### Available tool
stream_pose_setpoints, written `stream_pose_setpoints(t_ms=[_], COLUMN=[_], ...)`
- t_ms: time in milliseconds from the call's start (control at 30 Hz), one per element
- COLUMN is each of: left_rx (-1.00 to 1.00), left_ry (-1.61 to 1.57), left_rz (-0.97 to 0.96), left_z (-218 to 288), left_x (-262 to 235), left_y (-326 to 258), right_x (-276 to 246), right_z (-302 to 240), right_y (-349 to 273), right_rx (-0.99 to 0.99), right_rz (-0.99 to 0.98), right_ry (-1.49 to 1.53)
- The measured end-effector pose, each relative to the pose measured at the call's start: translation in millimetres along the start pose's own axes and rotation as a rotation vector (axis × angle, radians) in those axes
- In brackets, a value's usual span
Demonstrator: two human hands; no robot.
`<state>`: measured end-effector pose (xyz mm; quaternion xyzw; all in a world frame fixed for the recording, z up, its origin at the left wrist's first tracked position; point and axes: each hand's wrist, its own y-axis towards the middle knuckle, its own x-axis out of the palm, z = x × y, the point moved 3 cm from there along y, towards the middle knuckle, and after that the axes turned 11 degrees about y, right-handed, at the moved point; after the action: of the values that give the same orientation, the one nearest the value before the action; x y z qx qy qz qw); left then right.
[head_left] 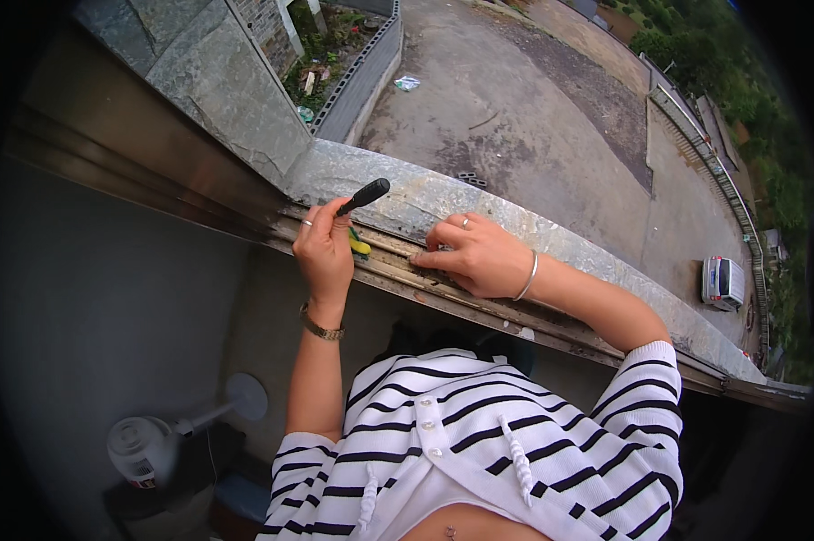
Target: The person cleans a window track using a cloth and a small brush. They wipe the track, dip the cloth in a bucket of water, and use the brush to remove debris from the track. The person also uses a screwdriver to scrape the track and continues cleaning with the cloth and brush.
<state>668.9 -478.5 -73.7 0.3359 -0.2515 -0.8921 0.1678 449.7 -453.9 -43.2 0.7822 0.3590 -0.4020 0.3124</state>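
Note:
Raised over the window track, my left hand is closed around a slim black-handled tool, its handle tilted up to the right. Just below those fingers, a yellow-and-green piece touches the track; whether it is the tool's head, I cannot tell. My right hand rests palm down on the track to the right. Its index finger stretches out into the dirty groove, the other fingers are bent, and the thumb is mostly hidden. I see nothing held in it.
A stone sill runs along the outer side of the track, with a paved yard far below. The brown window frame stands at left. Indoors, a white appliance sits low at left. A silver van is parked outside.

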Motion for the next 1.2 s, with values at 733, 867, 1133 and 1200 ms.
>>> stream_pose_setpoints(t_ms=[733,867,1133,1200], left_rx=[0.022,0.026,0.027,0.029], left_ry=[0.013,0.009,-0.001,0.005], left_rz=[-0.027,-0.017,-0.003,-0.007], left_z=[-3,-3,-3,-3], left_x=[1,1,1,2], left_y=[0,1,1,1], right_x=[-16,12,18,13], right_z=[18,-7,-6,-5], right_y=[6,3,-22,-26], right_rx=[0.034,-0.029,0.035,-0.027], right_rz=[0.098,-0.032,-0.069,-0.055], right_ry=[0.051,-0.094,-0.101,-0.079])
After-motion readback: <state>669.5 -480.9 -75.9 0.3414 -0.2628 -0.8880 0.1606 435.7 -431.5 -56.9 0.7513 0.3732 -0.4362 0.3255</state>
